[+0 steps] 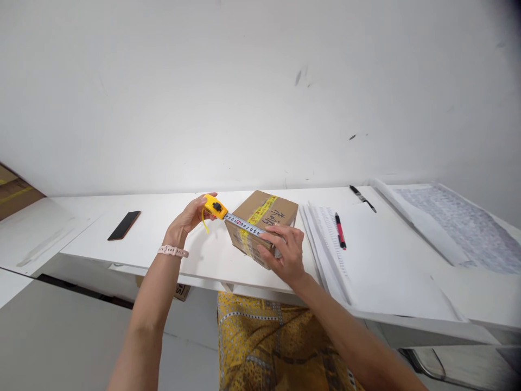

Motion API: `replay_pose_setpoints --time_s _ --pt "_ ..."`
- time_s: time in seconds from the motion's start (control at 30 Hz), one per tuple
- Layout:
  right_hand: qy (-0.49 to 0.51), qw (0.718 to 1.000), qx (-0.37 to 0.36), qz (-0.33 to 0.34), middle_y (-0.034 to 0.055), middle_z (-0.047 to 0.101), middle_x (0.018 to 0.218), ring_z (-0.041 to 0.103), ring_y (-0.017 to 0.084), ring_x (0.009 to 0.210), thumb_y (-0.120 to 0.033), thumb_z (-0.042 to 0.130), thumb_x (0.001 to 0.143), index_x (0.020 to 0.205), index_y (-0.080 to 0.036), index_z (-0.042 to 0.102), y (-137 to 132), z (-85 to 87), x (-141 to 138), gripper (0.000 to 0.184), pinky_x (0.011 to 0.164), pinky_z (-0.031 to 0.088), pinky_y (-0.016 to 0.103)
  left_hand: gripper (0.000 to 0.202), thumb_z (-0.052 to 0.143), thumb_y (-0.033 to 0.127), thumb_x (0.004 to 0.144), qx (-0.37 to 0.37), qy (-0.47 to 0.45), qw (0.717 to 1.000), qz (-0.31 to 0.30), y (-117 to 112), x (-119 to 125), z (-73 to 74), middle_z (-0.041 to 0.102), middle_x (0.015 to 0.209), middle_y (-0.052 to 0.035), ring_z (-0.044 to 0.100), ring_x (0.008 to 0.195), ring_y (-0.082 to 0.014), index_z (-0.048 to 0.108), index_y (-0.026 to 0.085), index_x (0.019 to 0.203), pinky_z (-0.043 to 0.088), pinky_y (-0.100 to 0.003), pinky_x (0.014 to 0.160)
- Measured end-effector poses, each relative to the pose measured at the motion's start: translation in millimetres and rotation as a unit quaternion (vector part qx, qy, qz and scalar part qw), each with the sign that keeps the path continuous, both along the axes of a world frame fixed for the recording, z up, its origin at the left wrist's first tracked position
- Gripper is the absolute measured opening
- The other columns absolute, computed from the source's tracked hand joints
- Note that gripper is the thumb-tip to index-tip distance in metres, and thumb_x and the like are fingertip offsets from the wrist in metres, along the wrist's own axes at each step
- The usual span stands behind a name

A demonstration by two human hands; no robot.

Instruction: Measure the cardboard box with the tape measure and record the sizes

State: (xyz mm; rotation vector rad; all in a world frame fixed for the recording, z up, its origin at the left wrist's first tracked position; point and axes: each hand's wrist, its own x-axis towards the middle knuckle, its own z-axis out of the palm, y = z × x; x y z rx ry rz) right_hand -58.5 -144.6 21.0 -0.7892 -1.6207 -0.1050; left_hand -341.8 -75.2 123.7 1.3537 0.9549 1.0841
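Observation:
A small cardboard box [266, 214] with yellow tape and handwriting on top sits near the front edge of a white table [171, 239]. My left hand [190, 216] grips a yellow tape measure [215, 207] just left of the box. Its white blade [244, 224] runs along the box's near top edge. My right hand [287, 251] pinches the blade's far end against the box's right front corner, fingers curled over the edge. A pale watch band circles my left wrist.
A dark phone [124, 225] lies at the table's left. Stacked printed sheets [366, 255] lie right of the box with a red pen [340, 231] on them; a black pen [362, 197] lies farther back. A white wall stands behind.

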Motion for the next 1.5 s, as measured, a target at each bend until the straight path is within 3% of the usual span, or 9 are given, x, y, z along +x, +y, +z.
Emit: replay_pose_setpoints --time_s 0.27,0.5,0.63,0.87,1.0,1.2,1.3,1.37,1.5 --pt "-0.041 0.995 0.006 0.09 0.0069 0.07 0.115 0.059 0.024 0.117 -0.02 0.058 0.092 0.107 -0.023 0.063 9.1 9.1 20.1 0.016 0.094 0.042 0.043 0.068 0.076 0.034 0.067 -0.069 0.166 0.973 -0.146 -81.9 6.6 28.0 0.066 0.118 -0.0174 0.065 0.091 -0.0302 0.063 0.018 0.132 0.058 -0.032 0.059" --pt "-0.025 0.992 -0.023 0.12 0.0036 0.073 0.095 0.065 0.02 0.095 -0.02 0.056 0.094 0.091 -0.024 0.068 -1.1 32.2 28.0 0.012 0.085 0.043 0.04 0.057 0.076 0.03 0.069 -0.066 0.227 0.956 -0.172 -119.8 31.3 42.7 0.066 0.109 -0.0114 0.063 0.084 -0.0251 0.066 0.025 0.125 0.053 -0.028 0.062" --pt "-0.103 0.977 -0.023 0.187 0.0013 0.072 0.094 0.062 0.018 0.095 -0.021 0.055 0.095 0.094 -0.026 0.068 -15.5 57.2 43.5 0.014 0.087 0.043 0.039 0.067 0.079 0.042 0.067 -0.121 0.118 0.96 -0.221 -147.2 44.3 19.5 0.063 0.105 -0.0094 0.06 0.069 -0.0184 0.059 0.028 0.13 0.051 -0.028 0.056" --pt "-0.2 0.935 -0.055 0.288 0.0008 0.07 0.105 0.06 0.016 0.1 -0.025 0.052 0.097 0.097 -0.028 0.068 -29.2 91.6 60.0 0.016 0.089 0.045 0.036 0.084 0.081 0.061 0.06 -0.104 -0.109 0.969 -0.194 -187.3 75.3 -61.8 0.059 0.108 -0.0094 0.062 0.056 -0.0148 0.051 0.028 0.131 0.052 -0.029 0.052" --pt "-0.24 0.899 -0.081 0.357 0.0006 0.071 0.101 0.06 0.015 0.1 -0.023 0.053 0.097 0.096 -0.028 0.069 -34.6 101.2 60.4 0.018 0.091 0.046 0.035 0.084 0.082 0.057 0.06 -0.128 -0.183 0.952 -0.211 -197.7 89.9 -80.4 0.06 0.111 -0.0109 0.061 0.048 -0.0128 0.048 0.029 0.131 0.048 -0.025 0.042" --pt "-0.173 0.921 -0.1 0.335 0.0033 0.068 0.116 0.059 0.018 0.113 -0.029 0.058 0.094 0.114 -0.029 0.066 -20.1 87.4 58.4 0.021 0.097 0.049 0.041 0.082 0.08 0.061 0.057 -0.116 -0.189 0.973 -0.069 -207.8 86.4 -67.2 0.064 0.108 -0.01 0.056 0.044 -0.0127 0.054 0.027 0.127 0.047 -0.03 0.04" --pt "-0.144 0.957 -0.117 0.222 0.0051 0.062 0.13 0.054 0.023 0.124 -0.036 0.064 0.09 0.127 -0.032 0.06 1.1 68.6 64.5 0.038 0.102 0.047 0.049 0.065 0.075 0.058 0.063 -0.024 -0.205 0.972 0.113 -199.7 76.6 -65.3 0.067 0.105 -0.0072 0.068 0.072 -0.0244 0.062 0.027 0.119 0.059 -0.04 0.066" --pt "-0.154 0.964 -0.139 0.165 0.0066 0.054 0.141 0.049 0.027 0.13 -0.041 0.068 0.086 0.137 -0.035 0.052 14.9 53.7 68.7 0.054 0.103 0.047 0.052 0.049 0.072 0.053 0.069 0.028 -0.215 0.95 0.224 -187.1 70.9 -71.0 0.07 0.102 -0.0042 0.067 0.103 -0.0297 0.066 0.029 0.111 0.054 -0.043 0.094" --pt "-0.197 0.953 -0.186 0.133 0.0111 0.04 0.153 0.046 0.034 0.135 -0.053 0.073 0.078 0.15 -0.04 0.033 31.6 26.9 68.5 0.083 0.095 0.052 0.053 0.034 0.071 0.047 0.071 0.016 -0.209 0.927 0.311 -154.7 68.7 -91.9 0.075 0.096 0.0004 0.062 0.118 -0.0268 0.068 0.031 0.1 0.043 -0.038 0.108"
